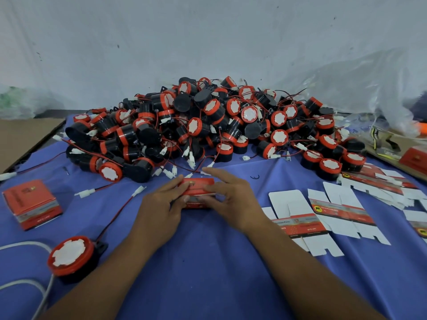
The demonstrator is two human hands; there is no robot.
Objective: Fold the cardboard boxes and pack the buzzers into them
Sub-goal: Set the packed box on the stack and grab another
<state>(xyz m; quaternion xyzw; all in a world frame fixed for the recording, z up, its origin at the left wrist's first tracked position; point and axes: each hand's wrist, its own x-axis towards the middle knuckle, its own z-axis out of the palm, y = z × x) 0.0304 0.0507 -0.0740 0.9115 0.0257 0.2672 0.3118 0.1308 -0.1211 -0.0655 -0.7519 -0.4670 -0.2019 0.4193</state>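
Our left hand (pixel 161 205) and right hand (pixel 232 199) pinch a red box (pixel 199 184) in their fingers, folding it. Next, we think, the loose buzzer (pixel 70 257) goes in.

blue cloth (pixel 208 262) carries a buzzer heap (pixel 208 121), flat box blanks (pixel 323 215), one folded box (pixel 32 204)

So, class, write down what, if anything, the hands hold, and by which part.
One red cardboard box is held between both hands: the left hand grips its left end, the right hand its right end.
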